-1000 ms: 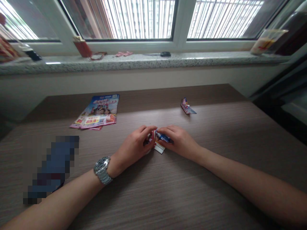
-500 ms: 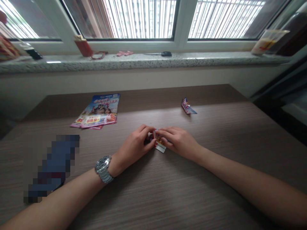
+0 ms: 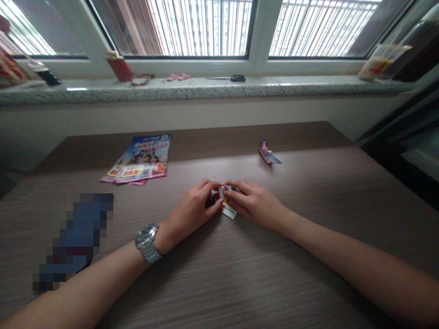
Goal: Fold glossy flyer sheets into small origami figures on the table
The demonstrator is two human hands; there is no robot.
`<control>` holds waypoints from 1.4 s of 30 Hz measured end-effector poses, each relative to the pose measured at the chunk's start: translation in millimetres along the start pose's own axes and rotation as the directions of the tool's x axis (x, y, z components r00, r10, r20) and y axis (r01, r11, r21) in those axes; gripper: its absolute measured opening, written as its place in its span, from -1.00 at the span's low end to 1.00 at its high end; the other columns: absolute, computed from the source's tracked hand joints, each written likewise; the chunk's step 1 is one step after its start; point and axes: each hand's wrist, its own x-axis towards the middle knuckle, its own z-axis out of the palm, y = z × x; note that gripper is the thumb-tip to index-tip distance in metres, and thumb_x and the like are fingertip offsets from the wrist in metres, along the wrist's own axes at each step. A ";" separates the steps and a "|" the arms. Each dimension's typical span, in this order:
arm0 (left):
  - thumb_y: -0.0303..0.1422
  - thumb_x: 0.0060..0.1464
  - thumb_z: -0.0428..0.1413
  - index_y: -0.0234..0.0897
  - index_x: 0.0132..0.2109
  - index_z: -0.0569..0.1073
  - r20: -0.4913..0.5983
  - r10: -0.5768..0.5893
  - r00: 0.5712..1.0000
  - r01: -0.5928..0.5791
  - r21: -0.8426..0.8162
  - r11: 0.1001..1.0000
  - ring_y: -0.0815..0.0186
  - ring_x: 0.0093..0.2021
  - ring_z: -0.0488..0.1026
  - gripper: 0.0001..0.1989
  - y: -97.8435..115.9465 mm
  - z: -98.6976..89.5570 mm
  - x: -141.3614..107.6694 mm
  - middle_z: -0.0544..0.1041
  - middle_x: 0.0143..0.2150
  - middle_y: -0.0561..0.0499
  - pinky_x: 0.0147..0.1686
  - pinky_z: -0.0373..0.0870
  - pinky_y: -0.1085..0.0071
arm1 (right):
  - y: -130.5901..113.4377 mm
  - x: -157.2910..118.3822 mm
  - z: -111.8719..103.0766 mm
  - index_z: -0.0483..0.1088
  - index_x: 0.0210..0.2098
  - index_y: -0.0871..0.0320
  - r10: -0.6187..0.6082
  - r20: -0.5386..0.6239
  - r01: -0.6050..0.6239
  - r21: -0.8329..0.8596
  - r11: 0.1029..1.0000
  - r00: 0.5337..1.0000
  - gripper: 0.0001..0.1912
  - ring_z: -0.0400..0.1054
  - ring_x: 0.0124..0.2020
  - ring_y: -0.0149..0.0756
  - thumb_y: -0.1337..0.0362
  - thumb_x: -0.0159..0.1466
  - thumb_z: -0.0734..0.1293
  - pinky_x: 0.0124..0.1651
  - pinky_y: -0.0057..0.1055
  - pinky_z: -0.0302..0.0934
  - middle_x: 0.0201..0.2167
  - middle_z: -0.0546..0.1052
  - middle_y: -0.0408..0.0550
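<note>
Paper point(image 3: 229, 212) at frame centre on table point(image 3: 219, 274), between left hand point(image 3: 195, 201) and right hand point(image 3: 255, 201). Flyers point(image 3: 142, 157) centre-left, behind left hand; folded piece point(image 3: 268, 155) right of centre, behind right hand. Sill point(image 3: 291, 87) across top, behind table; scissors point(image 3: 236, 78) on it, top centre.

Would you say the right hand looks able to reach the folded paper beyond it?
Probably yes: nothing visible blocks the right hand from the folded paper, though that hand is touching a printed slip.

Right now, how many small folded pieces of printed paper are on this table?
2 visible: one folded paper between the left hand and right hand, a second folded paper toward the table's far edge, on the right. The hands may hide more.
</note>
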 end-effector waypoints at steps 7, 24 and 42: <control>-0.43 0.25 0.20 -0.23 0.07 0.44 0.015 -0.016 1.000 0.016 -0.005 1.000 0.31 -0.21 0.50 -0.73 -1.2 -0.7 0.1 0.49 -0.06 -0.03 -0.14 0.49 0.35 | 1.2 1.4 -0.8 0.43 0.14 0.13 -0.042 0.036 0.042 0.000 0.999 0.998 -0.71 0.49 0.02 -0.09 0.22 0.50 0.23 0.05 -0.12 0.43 0.09 0.56 0.11; -0.44 0.24 0.21 -0.25 0.07 0.44 0.024 -0.017 1.000 0.017 0.000 1.000 0.34 -0.24 0.47 -0.73 -1.1 -0.1 -0.5 0.47 -0.08 -0.01 -0.17 0.45 0.38 | 1.8 1.2 -0.2 0.48 0.02 0.15 -0.050 0.048 0.052 -0.036 0.998 0.998 -0.75 0.49 -0.03 -0.12 0.20 0.50 0.22 0.00 -0.18 0.42 0.04 0.55 0.13; -0.42 0.25 0.20 -0.22 0.12 0.41 0.005 0.005 1.000 -0.005 0.003 1.000 0.30 -0.18 0.52 -0.69 -3.0 1.4 -1.9 0.50 -0.04 -0.04 -0.13 0.48 0.36 | 3.1 0.6 -0.7 0.52 0.01 0.15 -0.044 0.003 0.044 0.072 0.996 0.999 -0.75 0.48 0.02 -0.09 0.20 0.48 0.25 0.06 -0.13 0.41 0.06 0.58 0.07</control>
